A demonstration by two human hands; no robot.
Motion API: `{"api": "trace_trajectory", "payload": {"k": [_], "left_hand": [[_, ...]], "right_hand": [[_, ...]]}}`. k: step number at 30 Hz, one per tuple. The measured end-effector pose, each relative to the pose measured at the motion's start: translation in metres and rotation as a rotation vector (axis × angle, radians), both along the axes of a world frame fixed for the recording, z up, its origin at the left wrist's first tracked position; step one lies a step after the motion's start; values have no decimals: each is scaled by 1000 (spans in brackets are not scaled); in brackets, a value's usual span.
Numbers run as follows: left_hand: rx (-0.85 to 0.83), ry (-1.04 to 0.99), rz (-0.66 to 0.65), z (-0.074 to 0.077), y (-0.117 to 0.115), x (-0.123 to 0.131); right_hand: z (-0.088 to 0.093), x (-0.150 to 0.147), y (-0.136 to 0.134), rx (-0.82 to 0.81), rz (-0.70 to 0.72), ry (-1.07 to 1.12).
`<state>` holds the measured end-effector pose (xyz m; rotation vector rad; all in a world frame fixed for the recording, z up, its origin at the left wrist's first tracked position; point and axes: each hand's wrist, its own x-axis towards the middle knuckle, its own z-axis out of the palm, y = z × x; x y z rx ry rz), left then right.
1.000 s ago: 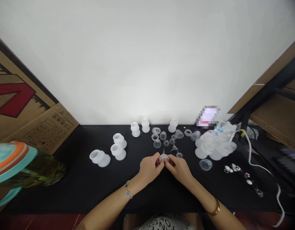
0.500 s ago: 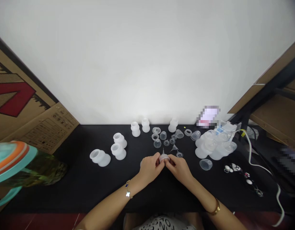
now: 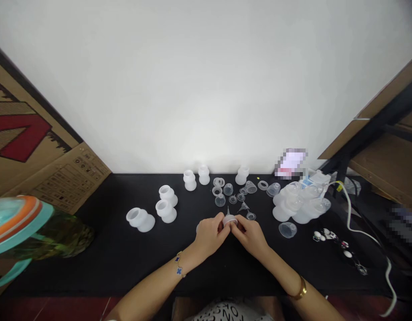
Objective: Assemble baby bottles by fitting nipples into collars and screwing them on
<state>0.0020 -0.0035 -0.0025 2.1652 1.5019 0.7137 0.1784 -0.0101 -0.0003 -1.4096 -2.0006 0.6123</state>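
Unmoved, left hand and right hand pinch white cap

Left hand and right hand pinch a white cap together above the black table.

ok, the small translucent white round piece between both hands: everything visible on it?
The small translucent white round piece looks like frosted silicone or plastic, a short cap or ring; finer detail is too small to tell. It sits over the middle of the black tabletop, pinched on either side by fingertips of the left hand and the right hand. Whether it rests on the top is unclear.
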Motion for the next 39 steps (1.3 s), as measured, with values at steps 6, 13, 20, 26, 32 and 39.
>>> {"api": "trace_trajectory", "payload": {"k": [6, 13, 20, 26, 32, 39], "left_hand": [[4, 17, -6, 1, 0, 0], [-27, 9, -2, 5, -1, 0], [-36, -18, -22, 6, -1, 1], [-46, -12, -7, 7, -1, 1], [-48, -24, -17, 7, -2, 0], [-44, -37, -14, 9, -2, 1]], "right_hand": [[6, 1, -1, -24, 68, 12], [3, 1, 1, -50, 54, 38], [4, 5, 1, -38, 95, 47], [5, 3, 1, -36, 79, 44], [4, 2, 1, -18, 51, 58], [5, 1, 1, -2, 31, 49]]}}
